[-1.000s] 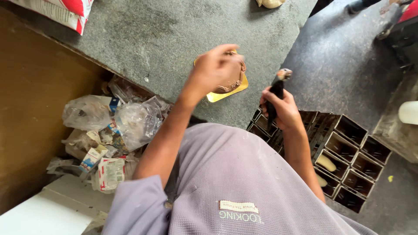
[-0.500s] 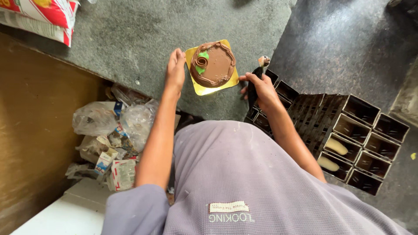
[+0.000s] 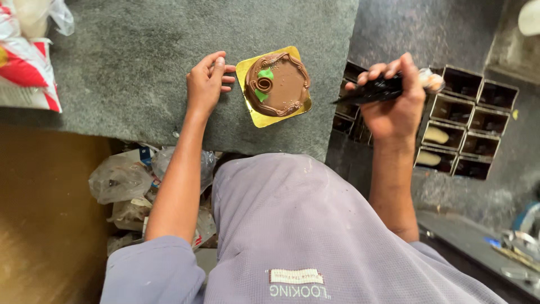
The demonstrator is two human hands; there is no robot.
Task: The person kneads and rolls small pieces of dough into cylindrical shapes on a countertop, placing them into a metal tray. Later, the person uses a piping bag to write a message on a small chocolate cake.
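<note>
1. A red-and-white sack [image 3: 25, 67] lies at the far left of the grey stone counter [image 3: 129, 62].
2. The left hand [image 3: 205, 84] rests flat on the counter, fingers loose and grasping nothing, just beside the gold cake board [image 3: 252, 115].
3. The small chocolate cake [image 3: 281, 84] sits on that board near the counter's edge.
4. The right hand [image 3: 396, 104] is clenched around a dark piping bag [image 3: 374, 90], held above the metal loaf tins [image 3: 467, 121].

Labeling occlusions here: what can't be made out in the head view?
- Black piping bag: its body is hidden inside the right hand.
- Red-and-white sack: cut off by the left edge.
- Metal tray compartments: partly hidden behind the right hand; contents too small to tell.
</note>
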